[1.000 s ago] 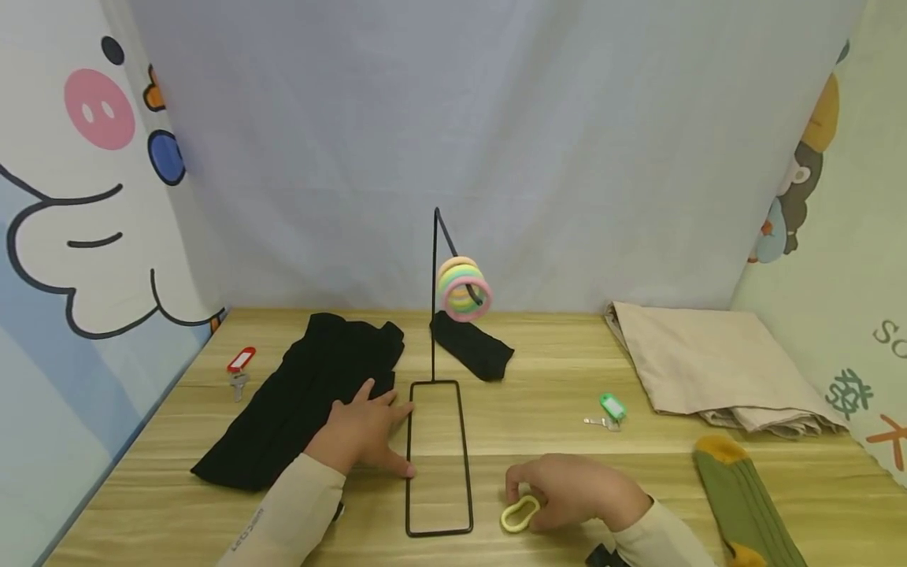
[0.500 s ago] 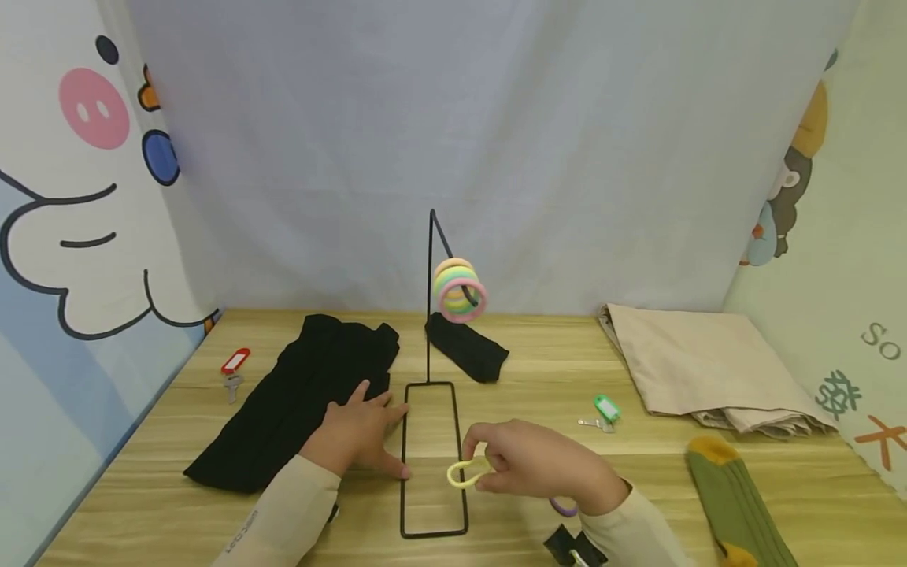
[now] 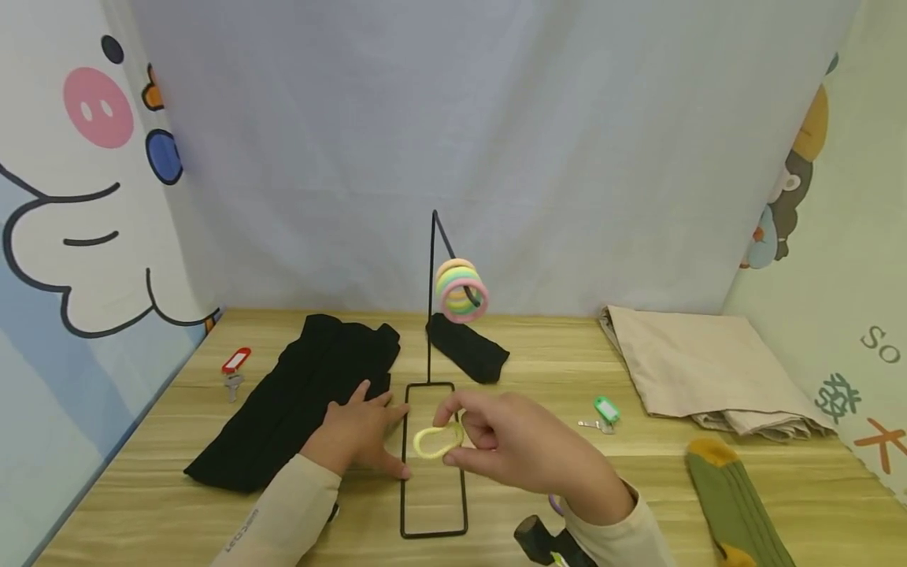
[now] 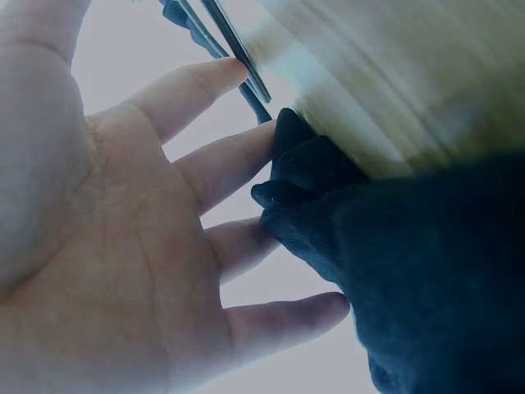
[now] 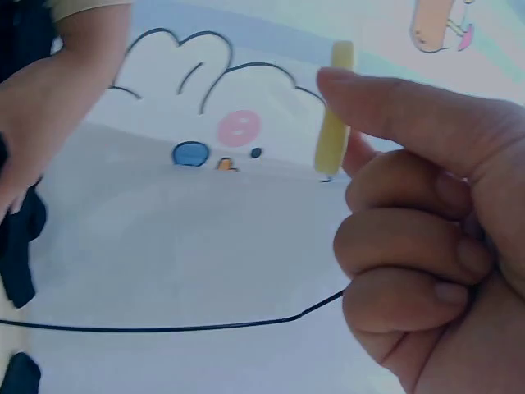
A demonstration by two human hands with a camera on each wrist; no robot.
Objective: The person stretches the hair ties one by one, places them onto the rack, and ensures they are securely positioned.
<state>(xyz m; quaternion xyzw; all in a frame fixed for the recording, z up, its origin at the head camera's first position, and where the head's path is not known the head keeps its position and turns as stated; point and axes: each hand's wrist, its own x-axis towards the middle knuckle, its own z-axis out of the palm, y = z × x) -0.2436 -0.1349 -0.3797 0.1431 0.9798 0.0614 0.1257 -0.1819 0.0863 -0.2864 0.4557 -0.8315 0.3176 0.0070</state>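
My right hand point(image 3: 524, 449) pinches a yellow hair tie point(image 3: 416, 442) between thumb and index finger, its other fingers curled in. The tie is squeezed to an oval and hangs above the base of a black wire stand point(image 3: 434, 535). In the right wrist view the hair tie point(image 5: 334, 123) appears edge-on. Several pastel hair ties point(image 3: 464, 317) hang on the stand's slanting arm, a pink one foremost. My left hand point(image 3: 357, 433) lies with fingers spread, thumb and index at the base's left side. In the left wrist view its fingertips touch black fabric point(image 4: 426, 263).
A black garment point(image 3: 305, 402) lies at left, near a red-tagged key point(image 3: 237, 360). Behind the stand is a black sock point(image 3: 469, 349). A green-tagged key point(image 3: 607, 409), folded beige cloth point(image 3: 708, 362) and green sock point(image 3: 740, 496) lie at right. A purple ring point(image 3: 556, 504) is partly hidden by my right wrist.
My right hand has lifted the yellow hair tie from the table and carried it left and forward, over the stand's base. The purple ring has come into view. My left hand stays put.
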